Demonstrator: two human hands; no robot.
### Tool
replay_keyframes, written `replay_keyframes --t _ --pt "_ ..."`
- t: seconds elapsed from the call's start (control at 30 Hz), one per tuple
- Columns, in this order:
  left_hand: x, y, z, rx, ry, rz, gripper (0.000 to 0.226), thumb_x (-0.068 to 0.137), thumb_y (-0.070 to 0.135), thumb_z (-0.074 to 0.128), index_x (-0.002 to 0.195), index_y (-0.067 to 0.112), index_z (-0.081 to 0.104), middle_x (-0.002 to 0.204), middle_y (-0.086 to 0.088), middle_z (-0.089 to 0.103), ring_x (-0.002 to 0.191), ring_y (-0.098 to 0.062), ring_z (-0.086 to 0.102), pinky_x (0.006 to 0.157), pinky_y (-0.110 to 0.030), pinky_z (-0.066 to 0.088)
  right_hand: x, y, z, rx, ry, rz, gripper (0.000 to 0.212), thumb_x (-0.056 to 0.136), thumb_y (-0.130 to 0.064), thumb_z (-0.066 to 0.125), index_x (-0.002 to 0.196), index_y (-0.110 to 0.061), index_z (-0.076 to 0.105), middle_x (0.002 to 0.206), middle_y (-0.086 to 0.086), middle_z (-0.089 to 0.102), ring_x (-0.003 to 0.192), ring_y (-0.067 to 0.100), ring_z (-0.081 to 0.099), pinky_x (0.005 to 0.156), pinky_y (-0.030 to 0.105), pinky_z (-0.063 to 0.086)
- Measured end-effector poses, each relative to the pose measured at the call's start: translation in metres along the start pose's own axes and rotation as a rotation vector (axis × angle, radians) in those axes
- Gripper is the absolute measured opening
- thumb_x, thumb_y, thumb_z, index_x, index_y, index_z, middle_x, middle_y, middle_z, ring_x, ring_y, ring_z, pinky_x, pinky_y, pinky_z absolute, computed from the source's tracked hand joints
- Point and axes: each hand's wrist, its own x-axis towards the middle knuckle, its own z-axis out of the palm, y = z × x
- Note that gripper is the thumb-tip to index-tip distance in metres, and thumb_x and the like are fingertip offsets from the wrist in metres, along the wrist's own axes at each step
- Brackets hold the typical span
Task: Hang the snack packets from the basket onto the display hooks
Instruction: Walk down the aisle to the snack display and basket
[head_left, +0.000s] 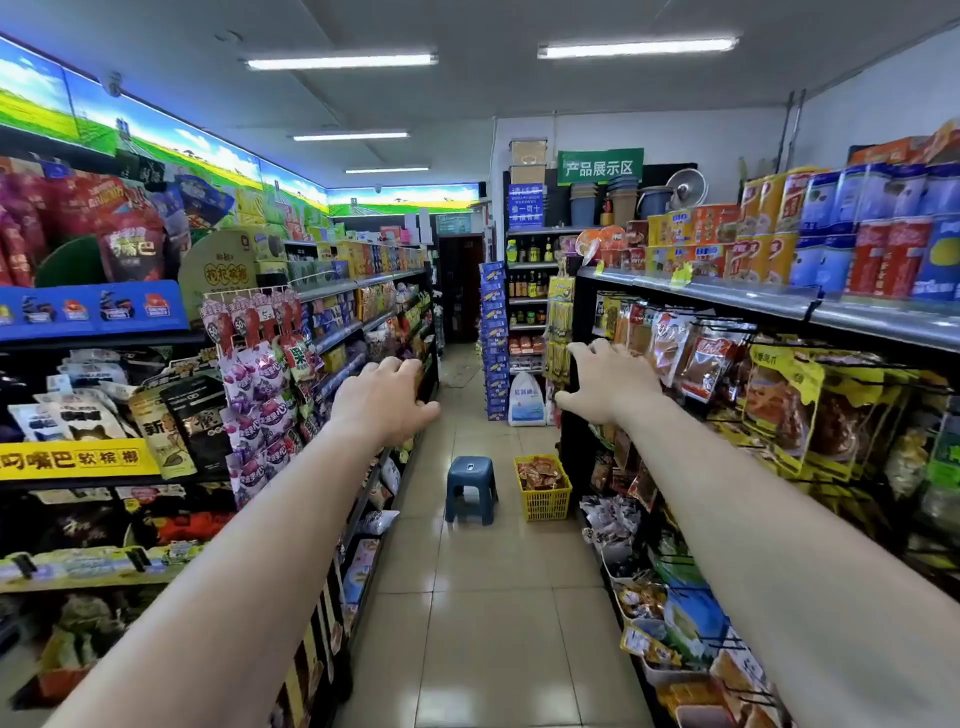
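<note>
Grocery aisle: your outstretched left hand (384, 400) and right hand (605, 382) are empty, relaxed; yellow plastic basket (545, 512) ahead sits full of red snack packets (540, 474); hanging seems unstarted.

The beige tiled aisle floor (467, 597) runs open between two stocked shelf runs. Ahead, a small blue plastic stool (469, 486) and a yellow plastic mesh basket (545, 501) stand just beside each other, narrowing the way. Hanging red and yellow snack packets (779, 405) jut in from the right, and a white wire rack of purple packets (254, 384) juts in from the left.
</note>
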Motion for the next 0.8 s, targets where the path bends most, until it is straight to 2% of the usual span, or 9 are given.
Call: replay_keyframes --t 0.17,0.4,0.53,0.7,0.8 --pt "0.034 -0.017 0.057 0.009 -0.093 -0.007 0.076 0.086 0.064 0.047 0.15 0.024 0.034 0.15 -0.005 0.045 0.133 -0.029 0.046 0.096 -0.048 0.049 0.033 -0.012 0.052 -0.028 -0.069 0.012 0.071 0.085 -0.062 0.05 0.144 -0.024 0.037 0.14 0.009 0.046 0.126 0.033 0.045 0.094 0.048 0.042" --pt "0.137 -0.016 0.154 0.027 -0.143 0.013 0.075 0.086 0.066 0.044 0.148 0.025 0.037 0.145 -0.006 0.048 0.13 -0.029 0.048 0.097 -0.048 0.05 0.137 0.015 0.148 -0.036 -0.11 0.015 0.076 0.083 -0.065 0.053 0.145 -0.026 0.035 0.139 0.008 0.047 0.126 0.033 0.046 0.095 0.048 0.042" --pt "0.219 -0.009 0.196 0.034 -0.173 -0.024 0.077 0.086 0.066 0.046 0.151 0.025 0.034 0.148 -0.007 0.045 0.131 -0.03 0.047 0.097 -0.048 0.049 0.221 0.047 0.189 -0.046 -0.147 0.011 0.078 0.081 -0.066 0.053 0.145 -0.025 0.035 0.14 0.009 0.045 0.127 0.033 0.044 0.097 0.05 0.041" --pt "0.328 -0.003 0.234 0.006 -0.156 -0.044 0.075 0.085 0.065 0.047 0.147 0.026 0.037 0.144 -0.006 0.048 0.128 -0.03 0.049 0.091 -0.046 0.05 0.343 0.079 0.212 -0.004 -0.095 0.001 0.073 0.08 -0.067 0.051 0.138 -0.024 0.042 0.136 0.01 0.049 0.123 0.034 0.048 0.092 0.049 0.044" --pt "0.384 -0.008 0.269 0.013 -0.156 -0.048 0.076 0.084 0.066 0.047 0.148 0.027 0.036 0.145 -0.005 0.048 0.129 -0.029 0.05 0.092 -0.046 0.049 0.408 0.086 0.242 0.003 -0.126 0.002 0.078 0.079 -0.069 0.052 0.141 -0.025 0.038 0.139 0.009 0.047 0.125 0.034 0.047 0.09 0.048 0.045"
